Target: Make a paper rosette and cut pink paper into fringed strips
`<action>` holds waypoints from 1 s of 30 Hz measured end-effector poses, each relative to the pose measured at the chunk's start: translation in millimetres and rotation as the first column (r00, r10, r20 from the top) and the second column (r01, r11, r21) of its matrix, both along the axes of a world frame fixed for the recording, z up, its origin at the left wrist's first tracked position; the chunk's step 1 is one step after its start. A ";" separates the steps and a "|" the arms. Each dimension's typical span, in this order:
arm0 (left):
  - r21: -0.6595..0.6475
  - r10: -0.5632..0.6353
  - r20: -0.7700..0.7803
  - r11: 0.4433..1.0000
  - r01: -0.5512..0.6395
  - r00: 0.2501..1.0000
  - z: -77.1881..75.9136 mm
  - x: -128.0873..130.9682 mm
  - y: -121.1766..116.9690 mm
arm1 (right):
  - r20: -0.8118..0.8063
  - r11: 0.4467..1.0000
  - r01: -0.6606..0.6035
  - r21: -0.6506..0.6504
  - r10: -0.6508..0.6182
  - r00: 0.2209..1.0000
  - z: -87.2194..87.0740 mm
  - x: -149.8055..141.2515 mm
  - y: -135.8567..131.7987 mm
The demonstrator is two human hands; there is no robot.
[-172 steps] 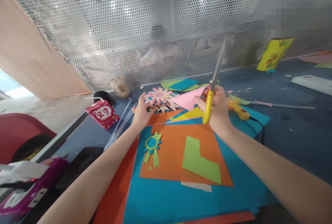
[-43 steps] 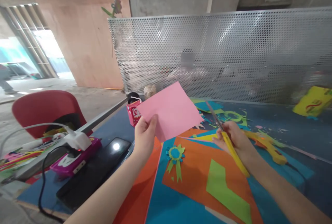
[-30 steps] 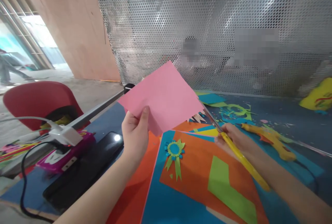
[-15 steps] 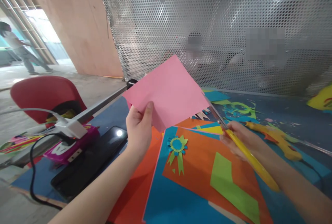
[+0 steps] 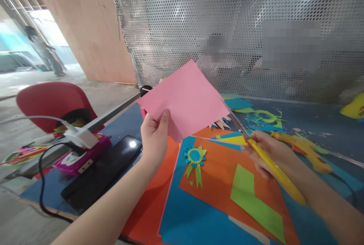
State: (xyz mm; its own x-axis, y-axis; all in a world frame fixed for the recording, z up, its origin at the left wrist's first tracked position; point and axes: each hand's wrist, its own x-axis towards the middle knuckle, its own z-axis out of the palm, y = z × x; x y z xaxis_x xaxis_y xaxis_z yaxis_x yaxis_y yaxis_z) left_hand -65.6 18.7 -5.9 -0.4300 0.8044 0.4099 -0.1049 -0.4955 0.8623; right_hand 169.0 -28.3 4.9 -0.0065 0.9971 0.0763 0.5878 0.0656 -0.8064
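My left hand [image 5: 155,135] pinches the lower left edge of a pink sheet of paper [image 5: 187,101], thumb on its near face, and holds it up over the table. In my right hand [image 5: 265,150] is a pair of scissors [image 5: 273,167] with yellow handles. Their blades reach the right corner of the pink sheet; whether they have cut into it cannot be made out. Below lie an orange sheet [image 5: 210,177], a blue sheet [image 5: 193,214], a blue and green paper rosette [image 5: 195,156] and a bent green paper piece [image 5: 253,203].
A yellow glue gun [image 5: 304,150] lies on the right near green and blue paper scraps [image 5: 264,118]. On the left are a black phone [image 5: 102,177], a purple power strip [image 5: 79,159] with cables and a red chair [image 5: 54,105]. Perforated metal mesh [image 5: 176,17] stands behind the table.
Both hands, the pink sheet and the scissors hold nearly the same pose. The view has shifted slightly. A person in the left background has walked to the right.
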 end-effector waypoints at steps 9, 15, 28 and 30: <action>0.031 -0.022 -0.007 0.999 0.022 1.000 -0.6 0.8 1.3 | -0.041 0.987 0.022 -0.161 -0.029 0.999 15.5 -5.3 -6.6; 0.034 0.038 -0.080 0.999 -0.036 0.996 -1.9 0.7 0.7 | -0.116 0.991 -0.003 -0.131 -0.013 0.993 10.5 -4.5 -3.4; 0.009 0.070 -0.187 0.998 -0.070 0.980 3.2 5.7 -5.6 | -0.152 0.991 -0.009 -0.137 -0.012 0.988 6.2 -2.7 -1.9; 0.014 0.094 -0.204 0.996 -0.093 0.974 4.2 6.0 -6.2 | -0.158 0.990 -0.015 -0.141 -0.008 0.987 5.9 -2.4 -1.9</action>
